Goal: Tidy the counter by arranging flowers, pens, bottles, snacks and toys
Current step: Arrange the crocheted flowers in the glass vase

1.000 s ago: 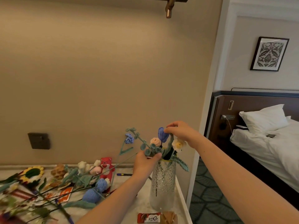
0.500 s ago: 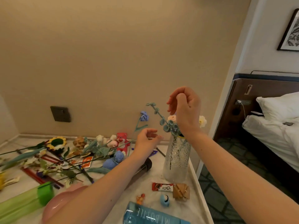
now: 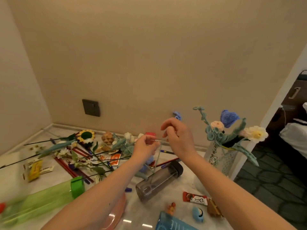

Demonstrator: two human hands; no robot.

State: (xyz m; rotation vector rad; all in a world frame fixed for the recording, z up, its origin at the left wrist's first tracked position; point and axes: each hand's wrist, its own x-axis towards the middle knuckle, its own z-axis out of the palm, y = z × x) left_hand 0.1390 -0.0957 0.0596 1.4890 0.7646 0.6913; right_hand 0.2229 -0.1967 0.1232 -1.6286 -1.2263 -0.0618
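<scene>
My left hand (image 3: pixel 146 146) pinches a thin grey-green flower stem (image 3: pixel 157 161) above the middle of the marble counter (image 3: pixel 186 183). My right hand (image 3: pixel 180 138) is close beside it, curled fingers meeting the stem's upper end. A blue crochet flower (image 3: pixel 177 115) shows just behind my right hand. At the right edge a glass vase (image 3: pixel 221 161) holds a blue tulip (image 3: pixel 229 116), a pink rose (image 3: pixel 217 125), a white daisy (image 3: pixel 256 133) and a leafy sprig (image 3: pixel 201 113). Loose flowers and a sunflower (image 3: pixel 86 135) lie at the left.
A dark clear bottle (image 3: pixel 159 181) lies under my hands, a green bottle (image 3: pixel 49 196) at the front left. Red pens (image 3: pixel 69 163), snack packets (image 3: pixel 34 168), a Dove bar (image 3: pixel 196 199) and small toys (image 3: pixel 198 214) are scattered about. The counter ends at the right, above dark floor (image 3: pixel 269 183).
Both hands left the vase and moved left over the counter. My right hand let go of the flowers in the vase. My left hand now pinches a loose stem.
</scene>
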